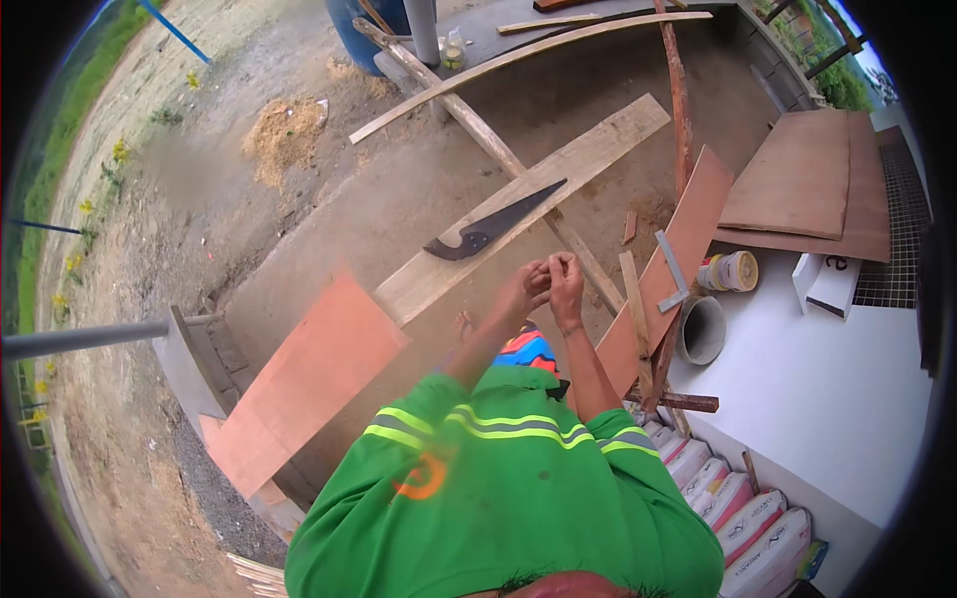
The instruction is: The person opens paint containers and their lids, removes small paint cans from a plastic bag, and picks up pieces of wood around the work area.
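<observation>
My left hand [525, 287] and my right hand [565, 289] meet in front of my body, above the near edge of a pale wooden plank. The fingers of both are closed and pressed together at the tips. Whatever they pinch, if anything, is too small to make out. Beyond them a dark handsaw [498, 221] lies flat on the plank [603, 148], its hooked end toward the left and its point toward the far right. Under the plank passes a rough wooden pole [478, 130]. A reddish plywood piece [309, 384] lies at the plank's near left end.
On the right, a metal square [671, 267] rests on a long plywood strip [703, 214], beside a tin [736, 271] and a grey round container [702, 331]. Plywood sheets [793, 174] lie farther back. Several bags [753, 528] line the lower right. Sawdust [284, 140] is heaped far left.
</observation>
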`<state>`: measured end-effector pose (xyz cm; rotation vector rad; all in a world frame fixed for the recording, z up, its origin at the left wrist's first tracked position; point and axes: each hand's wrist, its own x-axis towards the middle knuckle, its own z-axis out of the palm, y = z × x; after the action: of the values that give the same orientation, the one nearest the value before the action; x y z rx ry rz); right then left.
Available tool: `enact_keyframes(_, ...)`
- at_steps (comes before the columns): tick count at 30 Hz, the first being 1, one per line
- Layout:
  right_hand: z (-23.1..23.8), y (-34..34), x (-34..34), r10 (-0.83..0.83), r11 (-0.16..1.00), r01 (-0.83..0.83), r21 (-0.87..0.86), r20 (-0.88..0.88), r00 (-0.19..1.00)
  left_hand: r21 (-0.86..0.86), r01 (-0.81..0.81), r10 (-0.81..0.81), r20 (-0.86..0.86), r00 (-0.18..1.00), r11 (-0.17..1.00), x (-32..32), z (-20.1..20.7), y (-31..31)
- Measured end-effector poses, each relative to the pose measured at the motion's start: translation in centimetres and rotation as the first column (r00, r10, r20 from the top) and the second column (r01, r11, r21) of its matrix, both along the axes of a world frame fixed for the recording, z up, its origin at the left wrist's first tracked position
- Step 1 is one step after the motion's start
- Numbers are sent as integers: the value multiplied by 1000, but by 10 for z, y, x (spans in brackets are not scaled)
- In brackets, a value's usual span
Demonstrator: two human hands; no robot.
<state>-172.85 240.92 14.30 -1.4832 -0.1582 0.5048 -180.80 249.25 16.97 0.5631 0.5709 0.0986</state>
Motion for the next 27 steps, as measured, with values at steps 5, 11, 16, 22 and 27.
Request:
enact_keyframes(5,-5,15,102,9,962,-2,-272,23,1000,191,29,-23,-33,999,981,79,-2,114)
enact_keyframes(11,-136,-39,192,-114,760,80,-645,-11,993,556,-121,254,-169,952,822,202,-30,285)
enact_keyframes(16,-176,-58,253,-7,423,62,-904,66,998,680,18,356,-405,842,733,293,-88,415)
enact_keyframes(22,-201,-120,292,16,317,-57,-947,-55,998,874,81,425,-312,850,479,432,-177,538)
enact_keyframes(27,-203,-237,234,291,-35,15,-999,4,957,966,243,485,-257,836,94,529,-240,627)
